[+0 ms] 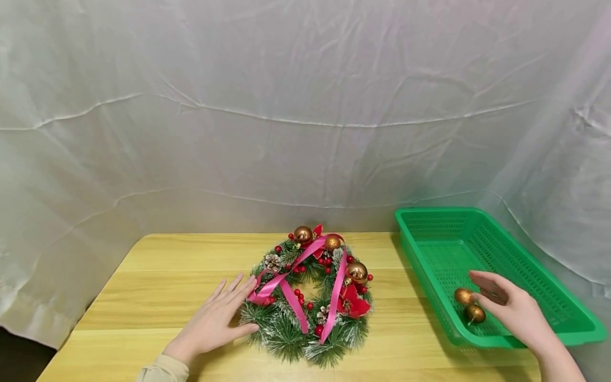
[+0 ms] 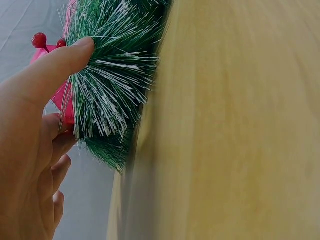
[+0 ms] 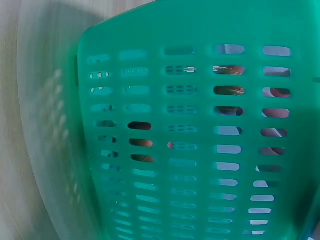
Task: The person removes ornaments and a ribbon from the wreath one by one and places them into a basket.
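Head view showed a wreath [image 1: 310, 294] lying flat on the desk [image 1: 157, 286], wound with a pink ribbon [image 1: 291, 297] and dotted with gold balls, red berries and pine cones. The left hand [image 1: 217, 318] lay flat against the wreath's left edge, fingers straight and spread, tips touching the needles and ribbon — holding nothing. In the left wrist view the thumb [image 2: 60, 62] pressed into the frosted needles [image 2: 112, 90]. To the right stood a green basket [image 1: 534, 265], near the wreath but apart from it. The right hand [image 1: 508, 307] hung over the basket's near end, fingers loosely bent, beside two gold balls [image 1: 470, 305] lying inside — whether it touched them could not be told. The right wrist view gave only blurred green mesh [image 3: 200, 140].
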The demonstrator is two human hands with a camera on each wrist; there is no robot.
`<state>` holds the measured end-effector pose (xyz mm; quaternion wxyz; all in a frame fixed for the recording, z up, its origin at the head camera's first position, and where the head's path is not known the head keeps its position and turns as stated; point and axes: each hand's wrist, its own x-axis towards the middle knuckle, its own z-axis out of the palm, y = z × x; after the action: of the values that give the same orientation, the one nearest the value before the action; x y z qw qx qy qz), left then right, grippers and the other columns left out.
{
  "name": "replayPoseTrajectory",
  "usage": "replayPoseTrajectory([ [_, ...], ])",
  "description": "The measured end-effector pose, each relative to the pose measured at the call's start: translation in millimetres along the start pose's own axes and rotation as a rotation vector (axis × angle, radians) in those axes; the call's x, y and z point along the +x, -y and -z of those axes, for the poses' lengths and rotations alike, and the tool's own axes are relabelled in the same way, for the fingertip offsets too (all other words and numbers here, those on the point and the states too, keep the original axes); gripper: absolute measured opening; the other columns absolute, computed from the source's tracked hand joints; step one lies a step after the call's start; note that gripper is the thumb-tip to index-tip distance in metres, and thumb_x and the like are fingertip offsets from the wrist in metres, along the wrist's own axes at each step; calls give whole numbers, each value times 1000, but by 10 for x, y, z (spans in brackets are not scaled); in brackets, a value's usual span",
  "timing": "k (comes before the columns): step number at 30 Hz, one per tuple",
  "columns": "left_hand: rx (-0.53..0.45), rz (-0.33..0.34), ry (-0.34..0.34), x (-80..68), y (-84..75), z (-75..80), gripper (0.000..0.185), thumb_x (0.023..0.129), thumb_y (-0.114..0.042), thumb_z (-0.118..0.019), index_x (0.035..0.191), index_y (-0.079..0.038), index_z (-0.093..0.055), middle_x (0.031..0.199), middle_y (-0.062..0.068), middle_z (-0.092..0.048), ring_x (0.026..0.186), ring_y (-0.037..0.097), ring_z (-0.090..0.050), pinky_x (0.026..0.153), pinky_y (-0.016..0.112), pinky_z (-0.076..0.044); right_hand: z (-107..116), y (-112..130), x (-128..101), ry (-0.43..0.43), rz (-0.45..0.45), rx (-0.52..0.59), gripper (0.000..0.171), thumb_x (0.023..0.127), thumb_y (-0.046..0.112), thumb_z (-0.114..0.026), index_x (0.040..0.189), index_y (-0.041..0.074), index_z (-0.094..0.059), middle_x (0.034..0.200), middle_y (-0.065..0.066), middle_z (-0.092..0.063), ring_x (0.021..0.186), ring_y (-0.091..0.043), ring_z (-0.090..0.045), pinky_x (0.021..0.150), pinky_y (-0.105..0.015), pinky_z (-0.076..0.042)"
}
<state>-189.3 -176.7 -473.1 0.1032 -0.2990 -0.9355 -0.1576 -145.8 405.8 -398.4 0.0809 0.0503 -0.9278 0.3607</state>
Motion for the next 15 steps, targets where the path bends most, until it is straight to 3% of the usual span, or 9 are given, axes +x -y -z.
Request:
replayPoseTrajectory([
  [5, 0, 1, 4, 2, 7, -3, 91, 84, -68, -52, 152, -15, -24, 156, 2, -24, 143, 25, -17, 117, 39, 1, 2, 49, -16, -7, -2, 40, 54, 93, 27, -64, 139, 7, -46, 120, 32, -50, 101, 18, -50, 72, -11, -50],
  [11, 0, -2, 4, 3, 8, -6, 91, 84, -68, -52, 152, -14, -25, 156, 2, -25, 142, 29, -20, 117, 38, 2, -56, 177, -6, -47, -6, -2, 55, 91, 32, -66, 141, 17, -47, 128, 20, -54, 105, 23, -41, 74, -3, -42],
  [15, -1, 0, 6, 2, 2, 0, 91, 84, -68, -52, 152, -14, -25, 156, 2, -25, 142, 29, -20, 117, 45, -5, -112, 313, 16, -61, -6, -11, 55, 90, 35, -66, 141, 25, -47, 137, 9, -53, 108, 23, -38, 73, -2, -37],
])
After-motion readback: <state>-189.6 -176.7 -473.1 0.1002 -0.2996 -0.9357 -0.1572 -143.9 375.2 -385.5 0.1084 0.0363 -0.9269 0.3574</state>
